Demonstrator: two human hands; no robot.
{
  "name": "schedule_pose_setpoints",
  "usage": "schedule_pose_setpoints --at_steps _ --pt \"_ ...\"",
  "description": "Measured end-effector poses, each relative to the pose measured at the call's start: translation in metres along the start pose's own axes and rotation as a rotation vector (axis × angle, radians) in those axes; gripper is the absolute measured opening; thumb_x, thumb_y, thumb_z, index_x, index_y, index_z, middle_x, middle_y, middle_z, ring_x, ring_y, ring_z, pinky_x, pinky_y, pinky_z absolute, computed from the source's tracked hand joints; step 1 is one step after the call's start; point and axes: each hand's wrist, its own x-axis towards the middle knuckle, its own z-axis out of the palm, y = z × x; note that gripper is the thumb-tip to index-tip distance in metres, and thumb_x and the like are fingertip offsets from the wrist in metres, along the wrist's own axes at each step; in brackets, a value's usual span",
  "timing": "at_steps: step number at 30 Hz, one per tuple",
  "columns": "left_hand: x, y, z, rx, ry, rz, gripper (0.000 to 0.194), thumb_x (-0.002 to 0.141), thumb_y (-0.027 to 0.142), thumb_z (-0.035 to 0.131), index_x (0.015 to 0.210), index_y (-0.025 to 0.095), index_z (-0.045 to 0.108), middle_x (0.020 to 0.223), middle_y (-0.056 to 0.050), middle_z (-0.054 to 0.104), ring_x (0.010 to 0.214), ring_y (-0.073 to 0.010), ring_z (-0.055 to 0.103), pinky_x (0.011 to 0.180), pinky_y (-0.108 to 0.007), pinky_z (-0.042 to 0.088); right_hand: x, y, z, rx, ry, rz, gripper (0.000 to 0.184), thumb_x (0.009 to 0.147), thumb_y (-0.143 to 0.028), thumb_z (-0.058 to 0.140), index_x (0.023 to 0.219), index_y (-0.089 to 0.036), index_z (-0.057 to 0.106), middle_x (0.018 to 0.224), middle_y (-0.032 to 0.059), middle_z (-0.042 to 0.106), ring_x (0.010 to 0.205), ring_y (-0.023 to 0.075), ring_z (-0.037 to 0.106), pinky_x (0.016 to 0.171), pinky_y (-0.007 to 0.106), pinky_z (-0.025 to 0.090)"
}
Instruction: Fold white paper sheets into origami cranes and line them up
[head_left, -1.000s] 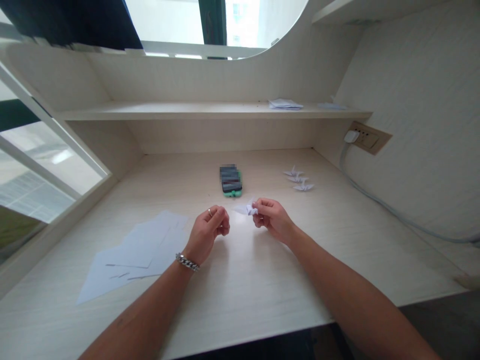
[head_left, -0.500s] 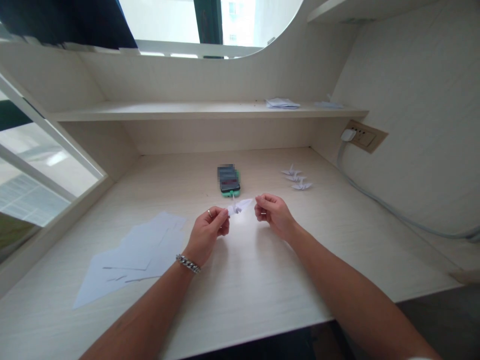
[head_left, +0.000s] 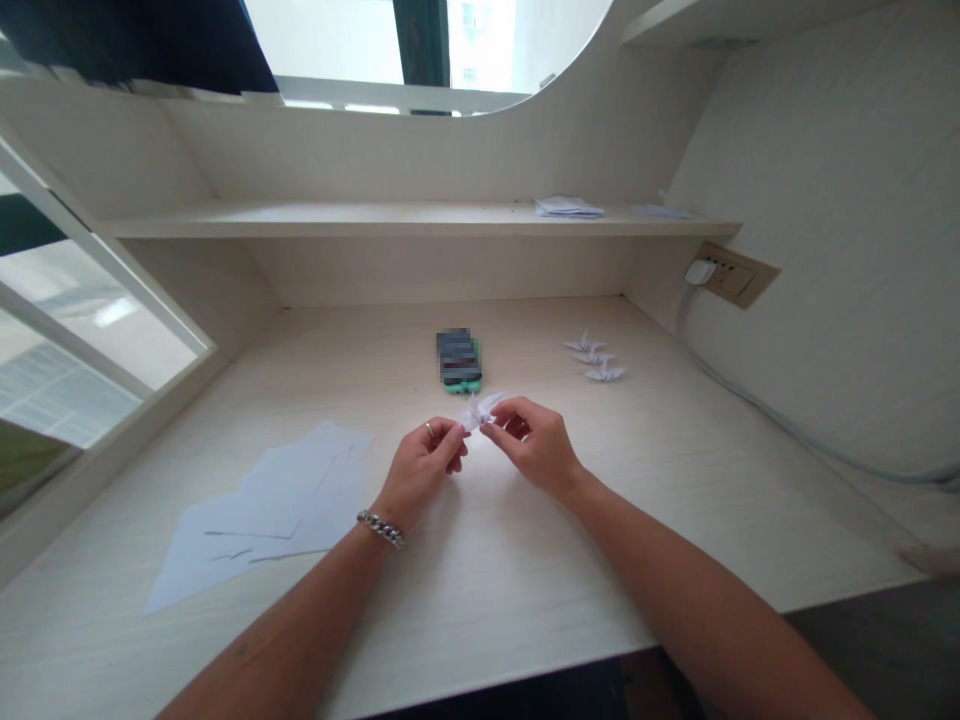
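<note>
A small white folded paper crane (head_left: 478, 409) is held just above the desk between my two hands. My left hand (head_left: 424, 463), with a ring and a chain bracelet on the wrist, pinches its left side. My right hand (head_left: 531, 444) pinches its right side with thumb and forefinger. Both hands are closed on the paper, fingertips almost touching each other.
A phone in a green case (head_left: 459, 361) lies just beyond the hands. Three finished paper cranes (head_left: 595, 358) sit at the right. Loose white sheets (head_left: 262, 508) lie at the left. Folded papers (head_left: 568, 207) rest on the shelf. A wall socket (head_left: 724, 271) with a cable is at the right.
The crane was first in my right hand alone, then stretched between both hands; now my hands have come together around it.
</note>
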Motion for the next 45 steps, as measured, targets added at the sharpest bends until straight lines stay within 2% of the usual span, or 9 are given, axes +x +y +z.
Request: schedule_pose_setpoints --at_steps 5,13,18,21,24,28,30,35,45 --pt "0.000 0.000 0.000 0.045 -0.035 0.031 0.029 0.079 0.045 0.065 0.077 0.016 0.065 0.063 -0.001 0.061 0.052 -0.0110 0.052 0.050 -0.022 0.039 0.000 0.005 0.001 -0.046 0.006 0.001 0.013 0.082 -0.036 0.064 0.081 -0.023 0.067 0.073 0.0028 0.065 0.061 0.0160 0.054 0.063 0.029 0.042" --pt "0.000 -0.001 -0.002 0.131 -0.061 0.040 0.029 0.081 0.044 0.063 0.075 0.016 0.066 0.062 -0.001 0.061 0.053 -0.0112 0.052 0.051 -0.022 0.040 0.000 0.004 0.000 -0.183 -0.055 0.001 0.013 0.084 -0.033 0.059 0.078 -0.022 0.064 0.072 0.0027 0.067 0.063 0.0162 0.057 0.064 0.028 0.041" --pt "0.000 0.003 -0.002 0.141 -0.040 0.041 0.028 0.078 0.042 0.067 0.068 0.016 0.065 0.059 -0.001 0.061 0.052 -0.0115 0.052 0.051 -0.023 0.039 0.004 0.004 -0.008 -0.203 0.045 0.039 0.015 0.081 -0.031 0.060 0.070 -0.021 0.060 0.066 0.0016 0.066 0.056 0.0145 0.054 0.058 0.027 0.039" --pt "0.000 0.002 -0.004 0.129 -0.038 0.053 0.027 0.078 0.042 0.065 0.072 0.016 0.065 0.062 -0.001 0.061 0.053 -0.0117 0.052 0.051 -0.023 0.040 0.010 0.015 -0.016 -0.255 0.127 0.062 0.015 0.079 -0.032 0.060 0.070 -0.020 0.061 0.066 0.0020 0.066 0.057 0.0151 0.056 0.058 0.026 0.039" --pt "0.002 -0.002 -0.006 0.210 -0.064 0.032 0.028 0.080 0.043 0.063 0.072 0.016 0.063 0.061 0.000 0.060 0.053 -0.0116 0.052 0.051 -0.023 0.039 0.016 0.033 -0.024 -0.324 0.196 0.141 0.016 0.078 -0.033 0.059 0.071 -0.019 0.063 0.067 0.0021 0.067 0.062 0.0163 0.060 0.062 0.026 0.041" --pt "0.005 -0.007 -0.008 0.329 -0.114 0.014 0.029 0.081 0.045 0.059 0.073 0.017 0.063 0.062 0.001 0.060 0.053 -0.0118 0.052 0.052 -0.023 0.039 0.018 0.055 -0.028 -0.433 0.191 0.253 0.016 0.076 -0.032 0.057 0.070 -0.019 0.065 0.068 0.0009 0.068 0.064 0.0158 0.061 0.064 0.025 0.041" --pt "0.006 -0.008 -0.009 0.356 -0.123 0.025 0.030 0.082 0.046 0.057 0.073 0.017 0.063 0.063 0.000 0.061 0.054 -0.0122 0.053 0.052 -0.023 0.039 0.019 0.061 -0.031 -0.453 0.207 0.265 0.016 0.076 -0.032 0.056 0.070 -0.020 0.066 0.068 0.0008 0.069 0.065 0.0154 0.061 0.065 0.025 0.041" --pt "0.007 -0.008 -0.009 0.385 -0.146 0.051 0.031 0.082 0.047 0.056 0.073 0.017 0.063 0.065 0.000 0.063 0.055 -0.0132 0.055 0.053 -0.024 0.040 0.019 0.073 -0.053 -0.519 0.318 0.332 0.017 0.075 -0.032 0.056 0.072 -0.019 0.067 0.072 0.0035 0.070 0.069 0.0179 0.062 0.066 0.027 0.042" --pt "0.008 -0.008 -0.011 0.435 -0.183 0.066 0.033 0.082 0.049 0.055 0.074 0.018 0.063 0.066 0.000 0.063 0.057 -0.0139 0.056 0.054 -0.024 0.039 0.005 0.089 -0.117 -0.649 0.542 0.464 0.021 0.077 -0.033 0.056 0.079 -0.017 0.070 0.080 0.0078 0.073 0.074 0.0208 0.064 0.070 0.028 0.044"
